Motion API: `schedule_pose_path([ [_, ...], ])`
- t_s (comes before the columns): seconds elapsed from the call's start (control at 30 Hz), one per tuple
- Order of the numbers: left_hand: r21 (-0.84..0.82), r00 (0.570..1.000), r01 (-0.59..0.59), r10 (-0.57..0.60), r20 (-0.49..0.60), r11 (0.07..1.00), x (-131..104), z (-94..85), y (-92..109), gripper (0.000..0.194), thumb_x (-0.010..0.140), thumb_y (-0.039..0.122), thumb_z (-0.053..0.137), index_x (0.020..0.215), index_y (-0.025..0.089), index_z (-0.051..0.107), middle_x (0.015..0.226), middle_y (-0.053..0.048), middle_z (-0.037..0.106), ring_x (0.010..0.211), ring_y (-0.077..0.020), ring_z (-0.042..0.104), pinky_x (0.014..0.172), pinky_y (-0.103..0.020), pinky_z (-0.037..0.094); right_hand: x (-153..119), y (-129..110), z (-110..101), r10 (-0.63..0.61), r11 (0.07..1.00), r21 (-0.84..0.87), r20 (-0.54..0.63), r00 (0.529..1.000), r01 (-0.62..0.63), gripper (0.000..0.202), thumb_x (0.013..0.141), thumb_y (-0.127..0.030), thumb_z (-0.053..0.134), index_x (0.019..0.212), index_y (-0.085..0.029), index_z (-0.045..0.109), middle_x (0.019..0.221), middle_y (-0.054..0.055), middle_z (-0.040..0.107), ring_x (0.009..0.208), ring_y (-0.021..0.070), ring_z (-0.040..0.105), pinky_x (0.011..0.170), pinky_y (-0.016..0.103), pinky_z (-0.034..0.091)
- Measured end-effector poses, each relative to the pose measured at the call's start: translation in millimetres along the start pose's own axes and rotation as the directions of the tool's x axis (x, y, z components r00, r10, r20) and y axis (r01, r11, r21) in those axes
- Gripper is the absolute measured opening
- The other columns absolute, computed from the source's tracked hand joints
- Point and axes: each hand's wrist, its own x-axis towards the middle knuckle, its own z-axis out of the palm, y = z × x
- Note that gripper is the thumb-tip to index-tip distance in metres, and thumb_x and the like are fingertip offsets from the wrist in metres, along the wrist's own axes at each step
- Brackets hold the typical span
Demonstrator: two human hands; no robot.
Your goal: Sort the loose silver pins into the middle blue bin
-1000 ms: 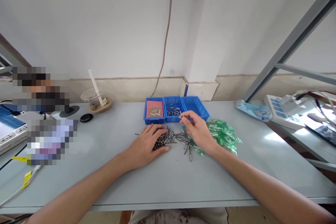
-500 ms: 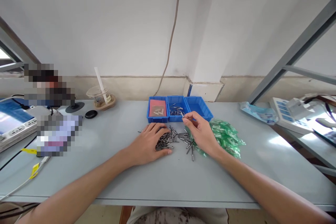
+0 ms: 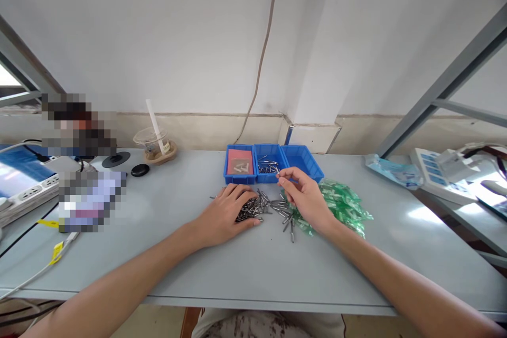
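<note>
A heap of small metal pins [image 3: 273, 207] lies on the grey table [image 3: 253, 269]. My left hand [image 3: 225, 214] rests flat on the left part of the heap, fingers spread over the pins. My right hand [image 3: 303, 195] hovers over the heap's right side, thumb and forefinger pinched on one small metal pin near the front edge of the middle blue tray [image 3: 268, 165], which holds a few pins. The left blue tray [image 3: 238, 165] holds a reddish pad with small white pieces. The right blue tray [image 3: 303, 161] looks bare inside.
A pile of green plastic bags [image 3: 343, 203] lies right of my right hand. A plastic cup with a straw [image 3: 152, 142] and a black puck [image 3: 140, 170] stand at the back left. Power strips [image 3: 439, 177] sit at the right, a metal frame post [image 3: 443, 84] behind.
The camera view shifted slightly left and up. My right hand stayed pinched by the middle tray, dipping a little; my left hand stayed on the pins.
</note>
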Motion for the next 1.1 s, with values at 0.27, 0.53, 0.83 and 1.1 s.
schedule_pose_path([
  [0.27, 0.014, 1.000, 0.006, -0.006, 0.008, 1.000, 0.2, 0.1, 0.7, 0.050, 0.103, 0.058, 0.059, 0.143, 0.027, 0.054, 0.143, -0.008, 0.057, 0.129, -0.0298, 0.051, 0.110, -0.050, 0.046, -3.5, 3.3, 1.4, -0.179, 0.932, -0.322, -0.013, 0.984, 0.166, 0.014, 0.098, -0.037, 0.068, 0.096, -0.025, 0.062, 0.088, 0.001, 0.063, 0.072, 0.0184, 0.053, 0.066, 0.033, 0.043],
  [0.53, 0.006, 1.000, 0.012, -0.012, 0.011, 1.000, 0.4, -1.1, 2.0, 0.048, 0.104, 0.056, 0.059, 0.142, 0.028, 0.055, 0.142, -0.009, 0.057, 0.126, -0.0307, 0.052, 0.107, -0.051, 0.048, -0.8, 0.6, 0.7, 0.062, 0.991, 0.105, 0.139, 0.988, -0.077, 0.030, 0.097, -0.053, 0.070, 0.101, -0.023, 0.067, 0.085, -0.001, 0.059, 0.059, 0.0113, 0.045, 0.054, 0.028, 0.038],
  [0.83, 0.003, 1.000, 0.006, -0.006, 0.007, 1.000, 0.3, -0.6, 2.3, 0.047, 0.104, 0.056, 0.058, 0.143, 0.029, 0.055, 0.141, -0.009, 0.057, 0.126, -0.0315, 0.053, 0.108, -0.052, 0.048, -1.5, -4.2, 0.2, 0.134, 0.922, 0.331, 0.210, 0.968, -0.200, 0.035, 0.092, -0.054, 0.076, 0.104, -0.023, 0.066, 0.088, -0.001, 0.057, 0.056, 0.0077, 0.040, 0.047, 0.023, 0.035],
  [1.1, 0.000, 1.000, 0.015, -0.015, -0.001, 1.000, -0.5, 1.0, 1.2, 0.047, 0.104, 0.056, 0.059, 0.143, 0.029, 0.055, 0.142, -0.009, 0.055, 0.126, -0.0314, 0.053, 0.109, -0.052, 0.048, -2.7, 4.0, 3.0, -0.015, 0.998, -0.056, 0.076, 0.997, 0.019, 0.031, 0.092, -0.052, 0.073, 0.092, -0.026, 0.057, 0.073, -0.004, 0.054, 0.058, 0.0144, 0.048, 0.052, 0.029, 0.041],
])
